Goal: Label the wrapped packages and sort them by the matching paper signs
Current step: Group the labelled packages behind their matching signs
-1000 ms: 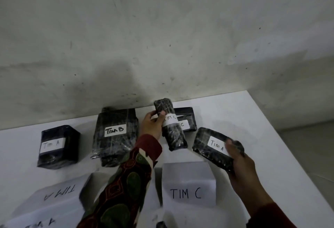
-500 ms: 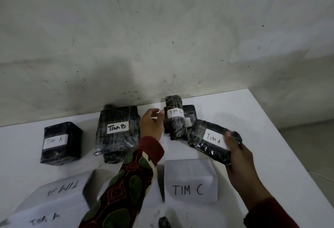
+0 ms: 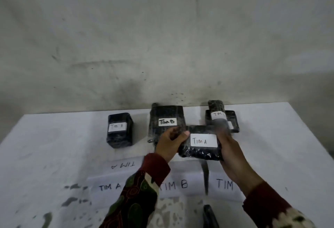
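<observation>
Both hands hold a black wrapped package [image 3: 198, 152] labelled "TIM A" above the middle of the table. My left hand [image 3: 169, 143] grips its left end and my right hand [image 3: 229, 148] grips its right end. Further back stand another "TIM A" package [image 3: 119, 130], a "TIM B" package [image 3: 167, 119] and a narrow "TIM C" package [image 3: 216, 113] lying on a second dark package [image 3: 233, 121]. Paper signs lie near me: "TIM A" [image 3: 108, 187], "TIM B" [image 3: 178, 184] and a third sign [image 3: 224, 184], partly hidden by my right arm.
The white table [image 3: 54, 148] stands against a stained grey wall [image 3: 162, 47]. Another paper marked "TIM A" upside down [image 3: 124, 164] lies behind the signs. A dark object [image 3: 209, 217] lies at the near edge. The table's right edge [image 3: 307, 146] is close.
My left hand has let go of the "TIM C" package, which now rests at the back right. The "TIM A" package has moved left, and both hands hold it.
</observation>
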A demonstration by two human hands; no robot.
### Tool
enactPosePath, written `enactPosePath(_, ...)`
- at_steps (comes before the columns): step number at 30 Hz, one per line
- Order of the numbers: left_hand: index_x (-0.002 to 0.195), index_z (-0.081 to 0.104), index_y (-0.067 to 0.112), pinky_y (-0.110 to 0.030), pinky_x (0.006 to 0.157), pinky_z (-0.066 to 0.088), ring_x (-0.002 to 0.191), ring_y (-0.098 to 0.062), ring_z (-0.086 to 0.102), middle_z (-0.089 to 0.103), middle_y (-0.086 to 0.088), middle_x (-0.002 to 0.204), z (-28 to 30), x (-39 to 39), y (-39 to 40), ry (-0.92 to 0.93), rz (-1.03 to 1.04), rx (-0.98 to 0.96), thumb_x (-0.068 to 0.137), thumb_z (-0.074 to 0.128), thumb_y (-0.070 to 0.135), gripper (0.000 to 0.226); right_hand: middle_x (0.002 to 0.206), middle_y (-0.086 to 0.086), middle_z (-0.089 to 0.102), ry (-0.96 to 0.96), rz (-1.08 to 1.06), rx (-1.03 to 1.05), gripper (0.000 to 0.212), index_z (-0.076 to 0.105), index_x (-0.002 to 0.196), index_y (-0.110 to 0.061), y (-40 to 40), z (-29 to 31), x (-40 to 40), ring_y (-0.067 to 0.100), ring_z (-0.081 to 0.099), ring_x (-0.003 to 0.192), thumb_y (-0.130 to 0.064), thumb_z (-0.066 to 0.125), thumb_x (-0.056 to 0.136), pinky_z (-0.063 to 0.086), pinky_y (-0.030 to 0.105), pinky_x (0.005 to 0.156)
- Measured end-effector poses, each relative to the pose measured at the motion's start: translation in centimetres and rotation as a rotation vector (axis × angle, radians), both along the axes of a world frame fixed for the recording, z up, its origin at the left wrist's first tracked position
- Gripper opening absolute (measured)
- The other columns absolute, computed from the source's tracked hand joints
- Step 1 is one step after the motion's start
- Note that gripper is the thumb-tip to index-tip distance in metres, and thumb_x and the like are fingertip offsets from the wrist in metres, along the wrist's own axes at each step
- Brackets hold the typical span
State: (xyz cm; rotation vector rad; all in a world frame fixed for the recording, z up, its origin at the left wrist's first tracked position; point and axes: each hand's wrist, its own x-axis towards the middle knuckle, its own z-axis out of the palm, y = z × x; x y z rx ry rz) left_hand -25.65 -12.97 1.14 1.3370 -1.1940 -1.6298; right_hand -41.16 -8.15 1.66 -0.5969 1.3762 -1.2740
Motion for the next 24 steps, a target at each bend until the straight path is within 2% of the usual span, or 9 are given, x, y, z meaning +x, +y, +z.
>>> enactPosePath(3,0.101,0.062,0.011,-0.031,0.075,0.055,0.085,-0.022,0.067,0.069,-0.009,0.098,0.1,4.0,-0.5,0.005,0.088,-0.011,0.084,0.063,0.015,0.017,0.107,0.014,0.068,0.006,0.069,0.001,0.028,0.06,0.11,-0.009,-1.3,0.0,3.5,0.025,0.066,0.097,-0.028,0.05,0.092,0.051,0.041,0.089)
enactPosePath(5,0.102,0.062,0.009,-0.027,0.07,0.056,0.08,-0.019,0.067,0.069,-0.01,0.095,-0.1,6.9,-1.3,-0.008,0.183,-0.033,0.083,0.064,0.015,0.02,0.108,0.012,0.067,0.056,0.139,-0.007,0.029,0.057,0.113,-0.01,-2.3,-0.2,6.0,0.022,0.066,0.097,-0.02,0.062,0.086,0.054,0.036,0.085)
enactPosePath(8,0.098,0.06,0.017,-0.029,0.073,0.057,0.082,-0.016,0.067,0.067,-0.006,0.093,-0.4,10.8,-2.7,-0.064,0.301,-0.051,0.081,0.067,0.019,0.019,0.099,-0.004,0.067,0.11,0.242,-0.021,0.032,0.056,0.107,-0.022,-4.1,-0.6,9.5,0.008,0.065,0.088,-0.012,0.069,0.08,0.053,0.015,0.063)
enactPosePath(10,0.097,0.057,0.019,-0.03,0.065,0.057,0.076,-0.015,0.067,0.066,-0.007,0.09,-0.7,13.2,-3.7,-0.078,0.377,-0.054,0.079,0.07,0.021,0.022,0.094,-0.011,0.064,0.172,0.307,-0.006,0.034,0.052,0.109,-0.027,-5.6,-0.6,12.0,0.001,0.062,0.084,-0.014,0.067,0.082,0.052,0.012,0.056)
enactPosePath(12,0.09,0.055,0.023,-0.029,0.063,0.054,0.076,-0.017,0.064,0.065,-0.008,0.091,-0.9,15.3,-4.6,-0.11,0.449,-0.075,0.078,0.07,0.022,0.02,0.091,-0.014,0.061,0.219,0.313,0.0,0.039,0.046,0.115,-0.03,-6.8,-0.6,14.1,0.001,0.061,0.085,-0.017,0.066,0.084,0.053,0.016,0.061)
enactPosePath(15,0.097,0.055,0.018,-0.033,0.072,0.053,0.09,-0.026,0.063,0.063,-0.013,0.103,-1.5,17.9,-6.1,-0.115,0.492,-0.069,0.08,0.069,0.019,0.022,0.102,-0.006,0.056,0.305,0.273,0.002,0.039,0.042,0.113,-0.022,-8.8,-1.1,17.2,0.008,0.055,0.091,-0.021,0.066,0.083,0.042,0.015,0.071)
enactPosePath(19,0.107,0.057,0.012,-0.035,0.08,0.051,0.087,-0.021,0.059,0.06,-0.009,0.106,-2.3,20.5,-7.4,-0.21,0.516,-0.119,0.079,0.069,0.014,0.03,0.097,-0.008,0.05,0.391,0.288,-0.009,0.037,0.042,0.108,-0.018,-10.9,-2.2,19.9,0.003,0.049,0.085,-0.018,0.067,0.082,0.036,0.01,0.066)
enactPosePath(21,0.111,0.057,0.013,-0.031,0.078,0.048,0.083,-0.016,0.057,0.058,-0.005,0.106,-2.7,21.4,-8.0,-0.271,0.517,-0.15,0.079,0.069,0.014,0.033,0.092,-0.013,0.047,0.437,0.314,-0.008,0.034,0.045,0.11,-0.02,-11.8,-2.6,20.9,0.0,0.047,0.082,-0.018,0.066,0.083,0.036,0.011,0.067)
enactPosePath(24,0.116,0.058,0.012,-0.025,0.081,0.043,0.09,-0.017,0.056,0.057,-0.004,0.115,-3.3,22.3,-8.8,-0.382,0.48,-0.171,0.08,0.068,0.013,0.037,0.097,-0.008,0.051,0.488,0.331,-0.015,0.036,0.051,0.115,-0.014,-12.6,-3.2,21.9,0.006,0.05,0.086,-0.017,0.066,0.083,0.036,0.009,0.066)
